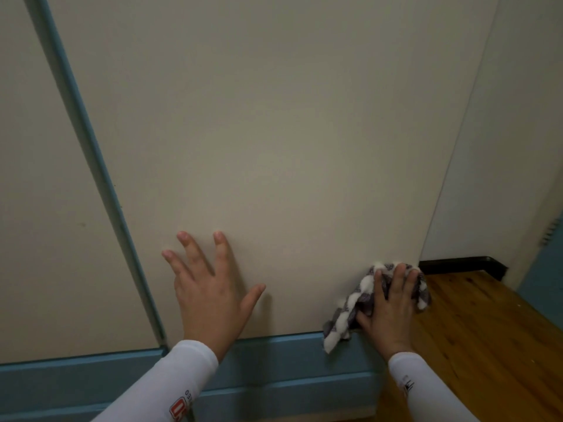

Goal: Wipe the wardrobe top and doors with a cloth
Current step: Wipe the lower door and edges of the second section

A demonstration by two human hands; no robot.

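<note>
A cream wardrobe door [274, 132] fills most of the view, edged by a blue vertical strip [88, 153] and a blue base [274, 370]. My left hand [210, 293] lies flat on the lower door with fingers spread, holding nothing. My right hand [390, 306] presses a grey-and-white patterned cloth [359, 303] against the door's bottom right corner. Part of the cloth hangs down over the blue base.
A second cream door panel [39, 208] lies left of the blue strip. To the right are a pale wall [502, 147], a black skirting board [463, 264] and a wooden floor [475, 339].
</note>
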